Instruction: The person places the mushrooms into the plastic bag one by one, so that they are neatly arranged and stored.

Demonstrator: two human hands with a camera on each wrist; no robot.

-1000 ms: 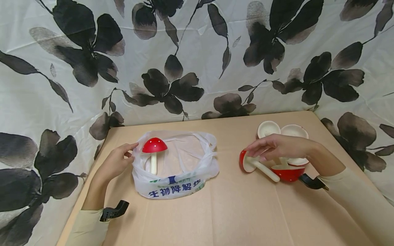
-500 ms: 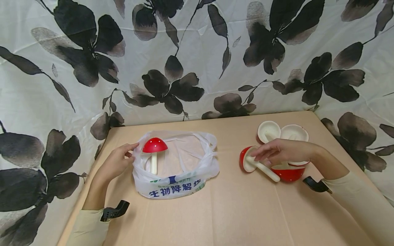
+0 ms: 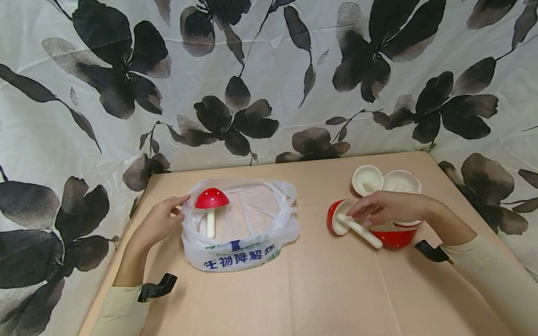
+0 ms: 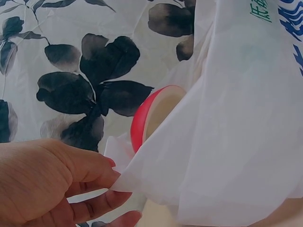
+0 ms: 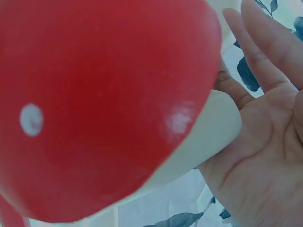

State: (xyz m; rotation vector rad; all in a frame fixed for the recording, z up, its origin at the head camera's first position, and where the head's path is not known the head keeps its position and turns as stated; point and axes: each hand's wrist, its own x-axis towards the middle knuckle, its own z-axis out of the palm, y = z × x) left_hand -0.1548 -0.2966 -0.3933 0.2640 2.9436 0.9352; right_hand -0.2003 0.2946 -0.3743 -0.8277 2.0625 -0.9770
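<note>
In the head view, a toy mushroom point(image 3: 212, 199) with a red, white-dotted cap stands inside a white plastic bag point(image 3: 239, 256). My left hand point(image 3: 159, 221) pinches the bag's left edge; the left wrist view shows the film point(image 4: 189, 156) drawn to a point at the fingertips. At the right, my right hand point(image 3: 391, 206) hovers over a group of toy mushrooms, fingers loosely bent and palm down. A toy mushroom lying on its side point(image 3: 339, 219) has its stem right by these fingertips. Close up in the right wrist view, a red cap point(image 5: 104, 94) partly covers the hand.
Upturned toy mushrooms with pale undersides point(image 3: 367, 179) lie behind and under the right hand, one with a red cap point(image 3: 395, 239) in front. The tan table point(image 3: 269, 298) meets a floral cloth point(image 3: 235, 116) along its back edge.
My right hand has shifted slightly right and toward me, off the red cap of the lying toy mushroom. The toy mushrooms stay where they were, and the left hand keeps still at the bag.
</note>
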